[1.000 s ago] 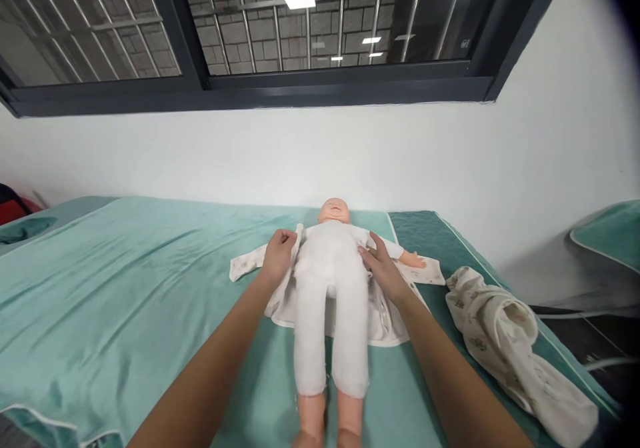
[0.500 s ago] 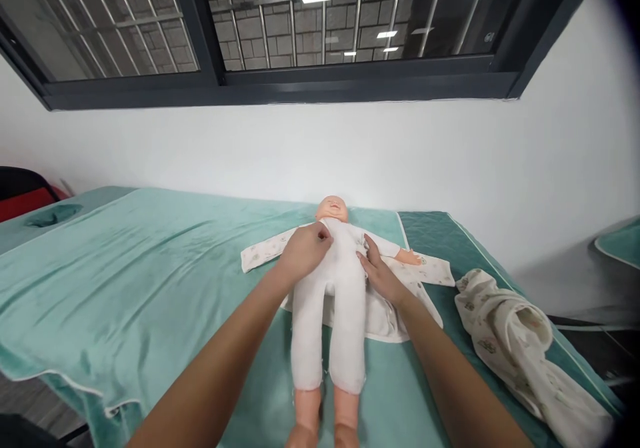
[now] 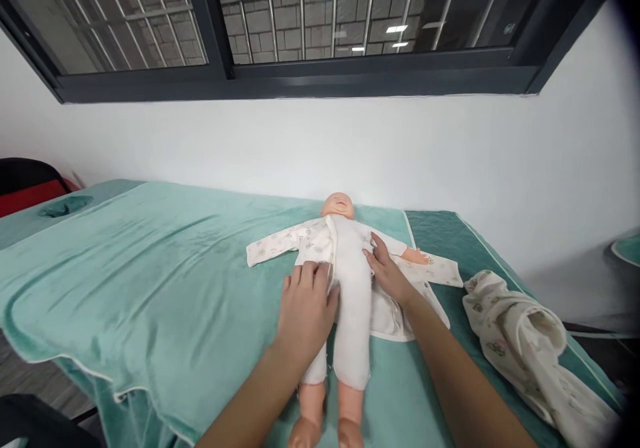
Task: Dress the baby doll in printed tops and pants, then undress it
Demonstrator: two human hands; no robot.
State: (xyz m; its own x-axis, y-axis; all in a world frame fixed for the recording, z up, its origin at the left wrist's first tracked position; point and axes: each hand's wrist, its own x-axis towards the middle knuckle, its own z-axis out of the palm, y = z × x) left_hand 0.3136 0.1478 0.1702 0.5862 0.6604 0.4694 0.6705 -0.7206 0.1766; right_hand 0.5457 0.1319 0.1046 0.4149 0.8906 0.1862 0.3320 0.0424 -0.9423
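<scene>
A baby doll point(image 3: 353, 301) lies face up in a white padded suit, its bare feet toward me. Under its back is a white printed baby jacket point(image 3: 315, 240). The jacket's left front panel lies over the doll's chest, while the right side stays spread out on the bed. My left hand point(image 3: 305, 311) is at the waist, its curled fingers on the panel's edge; the fingertips are partly hidden. My right hand point(image 3: 387, 269) rests against the doll's right-hand side in view, with thumb and fingers apart. One doll hand shows above the spread sleeve.
A green sheet point(image 3: 150, 268) covers the bed, with a darker quilted cover point(image 3: 435, 231) on the right. Rolled printed baby clothing point(image 3: 520, 341) lies near the right edge. Behind the bed stand a white wall point(image 3: 300, 148) and a barred window point(image 3: 320, 28).
My left hand has moved from the doll's chest down to its waist. The jacket's left panel now covers part of the chest. My right hand stays at the doll's side.
</scene>
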